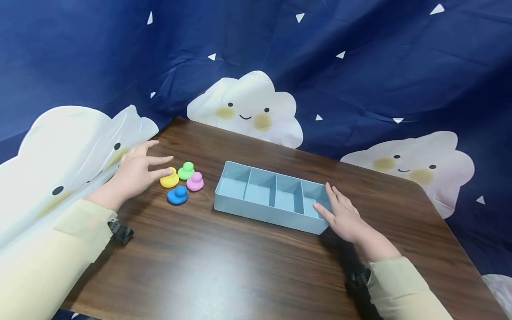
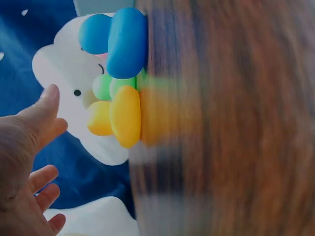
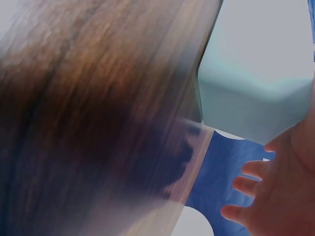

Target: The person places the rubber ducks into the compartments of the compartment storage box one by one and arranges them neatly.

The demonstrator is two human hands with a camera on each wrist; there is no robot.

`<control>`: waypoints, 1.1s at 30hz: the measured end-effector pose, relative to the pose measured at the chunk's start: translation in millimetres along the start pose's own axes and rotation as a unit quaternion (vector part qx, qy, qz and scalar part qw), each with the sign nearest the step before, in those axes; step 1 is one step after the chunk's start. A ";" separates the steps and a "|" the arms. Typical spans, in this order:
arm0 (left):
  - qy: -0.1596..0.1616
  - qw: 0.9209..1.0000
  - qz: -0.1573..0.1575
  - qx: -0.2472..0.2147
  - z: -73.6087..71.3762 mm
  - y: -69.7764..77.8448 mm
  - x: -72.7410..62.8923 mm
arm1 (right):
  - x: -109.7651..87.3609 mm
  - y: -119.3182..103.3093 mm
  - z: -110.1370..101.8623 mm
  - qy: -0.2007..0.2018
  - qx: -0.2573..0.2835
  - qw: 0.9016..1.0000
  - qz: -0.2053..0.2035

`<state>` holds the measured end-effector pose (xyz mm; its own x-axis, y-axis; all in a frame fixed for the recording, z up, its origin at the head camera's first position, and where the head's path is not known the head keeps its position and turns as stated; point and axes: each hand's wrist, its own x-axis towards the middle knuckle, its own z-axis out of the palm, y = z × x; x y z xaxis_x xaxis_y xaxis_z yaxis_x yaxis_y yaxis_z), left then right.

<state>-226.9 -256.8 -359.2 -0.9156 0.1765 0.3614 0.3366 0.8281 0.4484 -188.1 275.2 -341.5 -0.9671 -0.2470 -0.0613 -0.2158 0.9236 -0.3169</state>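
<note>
A small cluster of rubber ducks sits on the table's left side: a yellow duck (image 1: 169,180), a green duck (image 1: 186,171), a pink duck (image 1: 195,182) and a blue duck (image 1: 177,195). My left hand (image 1: 138,170) hovers just left of the yellow duck, fingers spread; in the left wrist view a gap separates it from the ducks. Right of them stands a pale blue box (image 1: 264,215) with several compartments side by side, their visible floors bare. At the box's right end is my right hand (image 1: 345,216), fingers extended; whether it touches the rim I cannot tell.
The dark wooden table (image 1: 248,262) reaches its back edge just behind the box. Along the back and left hangs a blue curtain (image 1: 256,35) with smiling clouds and white triangles. A dark band (image 1: 120,232) with a small device circles the left wrist.
</note>
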 end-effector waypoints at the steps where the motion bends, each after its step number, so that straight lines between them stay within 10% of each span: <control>1: 0.002 1.000 -0.005 0.001 0.3 -1.2 0.5 | -0.2 0.1 0.1 0.000 0.000 1.000 0.000; 33: -0.054 0.995 -0.069 0.038 10.2 -4.4 11.4 | 3.6 0.8 0.8 -0.023 0.024 0.999 -0.001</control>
<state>-241.0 -252.9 -365.4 -0.9717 0.1100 0.2092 0.1912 0.8859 0.4226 -191.7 274.8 -342.7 -0.9591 -0.2635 -0.1032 -0.2107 0.9083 -0.3613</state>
